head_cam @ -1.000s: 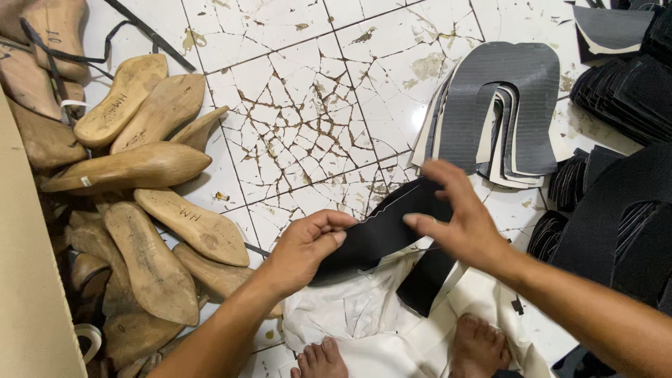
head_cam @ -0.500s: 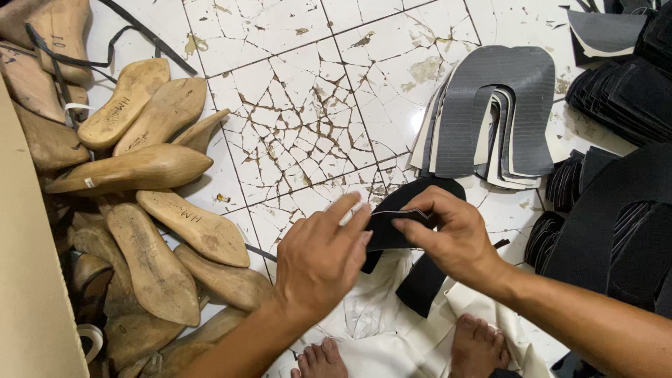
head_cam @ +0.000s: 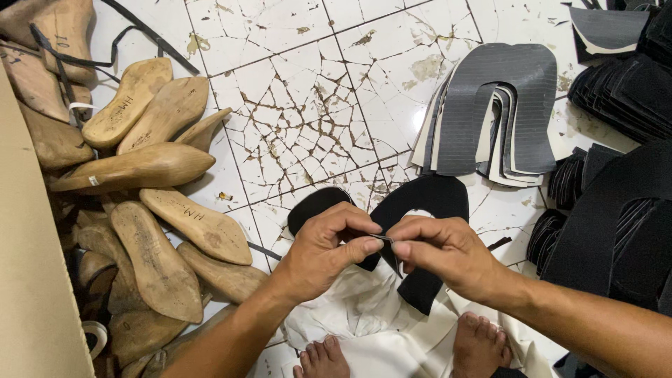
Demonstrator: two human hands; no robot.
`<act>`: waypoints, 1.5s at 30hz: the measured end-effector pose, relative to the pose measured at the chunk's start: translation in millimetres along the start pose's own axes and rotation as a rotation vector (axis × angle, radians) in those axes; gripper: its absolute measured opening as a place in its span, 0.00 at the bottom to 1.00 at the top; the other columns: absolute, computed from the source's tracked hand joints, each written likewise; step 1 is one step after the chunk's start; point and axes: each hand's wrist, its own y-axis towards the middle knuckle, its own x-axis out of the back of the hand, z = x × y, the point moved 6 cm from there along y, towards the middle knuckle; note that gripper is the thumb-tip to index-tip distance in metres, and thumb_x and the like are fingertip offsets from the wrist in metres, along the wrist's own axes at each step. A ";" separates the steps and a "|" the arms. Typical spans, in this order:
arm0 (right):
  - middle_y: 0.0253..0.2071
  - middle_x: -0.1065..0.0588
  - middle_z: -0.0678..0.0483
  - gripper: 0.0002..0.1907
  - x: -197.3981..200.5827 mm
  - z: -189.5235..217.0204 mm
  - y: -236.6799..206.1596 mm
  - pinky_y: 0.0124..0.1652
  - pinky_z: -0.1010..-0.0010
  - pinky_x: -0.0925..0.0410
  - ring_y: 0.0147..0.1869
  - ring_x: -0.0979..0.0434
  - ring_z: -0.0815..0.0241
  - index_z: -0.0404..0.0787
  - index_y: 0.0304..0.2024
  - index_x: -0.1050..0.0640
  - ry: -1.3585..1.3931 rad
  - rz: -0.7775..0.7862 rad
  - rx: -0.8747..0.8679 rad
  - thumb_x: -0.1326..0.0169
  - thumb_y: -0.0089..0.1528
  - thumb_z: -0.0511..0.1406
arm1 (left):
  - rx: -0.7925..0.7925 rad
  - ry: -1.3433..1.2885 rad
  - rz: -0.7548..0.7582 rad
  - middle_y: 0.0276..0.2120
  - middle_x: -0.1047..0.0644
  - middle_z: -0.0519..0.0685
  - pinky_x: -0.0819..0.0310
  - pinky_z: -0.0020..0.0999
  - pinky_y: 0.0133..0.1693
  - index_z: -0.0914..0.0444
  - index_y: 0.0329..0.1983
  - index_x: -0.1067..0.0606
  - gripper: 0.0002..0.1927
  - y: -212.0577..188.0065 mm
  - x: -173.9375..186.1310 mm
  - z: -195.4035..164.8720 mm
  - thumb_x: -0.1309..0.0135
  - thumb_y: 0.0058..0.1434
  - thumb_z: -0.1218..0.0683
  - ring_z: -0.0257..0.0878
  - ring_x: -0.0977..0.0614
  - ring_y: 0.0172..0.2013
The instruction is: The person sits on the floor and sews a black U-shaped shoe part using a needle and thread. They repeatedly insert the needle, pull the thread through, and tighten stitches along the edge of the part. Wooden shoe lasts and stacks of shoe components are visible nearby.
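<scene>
A black U-shaped cut piece of shoe upper material hangs low over the cracked white tile floor. My left hand and my right hand both pinch its inner edge between thumb and forefinger, fingertips almost touching at the middle. The piece's two arms spread left and right above my fingers, and one end hangs down past my right hand. Under my hands lies white sheet material, with my bare feet on it.
Several wooden shoe lasts are heaped at the left beside a tan board. A stack of grey U-shaped pieces lies on the floor ahead. Stacks of black cut pieces fill the right side.
The black piece has been unfolded and turned so its U shape faces up. Both hands shifted from gripping its outer parts to pinching one spot on its inner edge.
</scene>
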 end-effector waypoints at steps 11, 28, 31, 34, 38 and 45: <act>0.36 0.20 0.52 0.10 -0.2 -2.7 3.5 0.38 0.73 0.27 0.35 0.23 0.65 0.35 0.39 0.15 -0.097 0.080 -0.059 0.44 0.64 0.35 | 0.027 0.082 0.087 0.40 0.24 0.45 0.21 0.27 0.41 0.63 0.41 0.19 0.09 0.3 3.1 -6.6 0.38 0.62 0.54 0.32 0.20 0.39; 0.42 0.22 0.51 0.11 -3.6 -3.1 2.4 0.40 0.73 0.26 0.39 0.23 0.65 0.31 0.38 0.17 -0.005 0.160 -0.048 0.45 0.65 0.34 | -0.047 0.215 0.125 0.39 0.23 0.44 0.24 0.28 0.43 0.60 0.39 0.17 0.09 -0.3 5.0 -10.4 0.35 0.60 0.51 0.32 0.21 0.41; 0.41 0.22 0.51 0.11 -5.2 -4.5 1.7 0.40 0.73 0.27 0.39 0.23 0.65 0.31 0.38 0.17 -0.013 0.163 -0.060 0.45 0.65 0.34 | -0.034 0.196 0.133 0.39 0.23 0.44 0.24 0.28 0.42 0.60 0.39 0.17 0.09 -2.1 5.4 -9.9 0.35 0.60 0.51 0.32 0.21 0.40; 0.41 0.23 0.51 0.11 -5.6 -4.3 1.7 0.40 0.74 0.27 0.39 0.24 0.65 0.31 0.38 0.17 -0.014 0.166 -0.053 0.45 0.65 0.34 | -0.035 0.195 0.136 0.39 0.23 0.44 0.24 0.28 0.42 0.60 0.39 0.17 0.09 -2.0 5.9 -10.5 0.35 0.60 0.51 0.32 0.21 0.40; 0.41 0.22 0.52 0.10 -5.5 -3.5 1.9 0.39 0.74 0.28 0.39 0.24 0.66 0.31 0.38 0.17 -0.026 0.174 -0.031 0.45 0.66 0.33 | -0.007 0.201 0.137 0.38 0.24 0.44 0.24 0.27 0.41 0.61 0.38 0.17 0.09 -1.1 5.5 -10.0 0.35 0.60 0.51 0.32 0.21 0.39; 0.41 0.21 0.51 0.10 -3.2 -9.5 1.8 0.37 0.76 0.27 0.37 0.23 0.67 0.32 0.38 0.16 -0.051 0.143 -0.052 0.44 0.64 0.33 | 0.033 0.194 0.139 0.38 0.24 0.44 0.23 0.26 0.40 0.61 0.38 0.17 0.10 -2.5 3.5 -7.1 0.36 0.60 0.51 0.31 0.21 0.38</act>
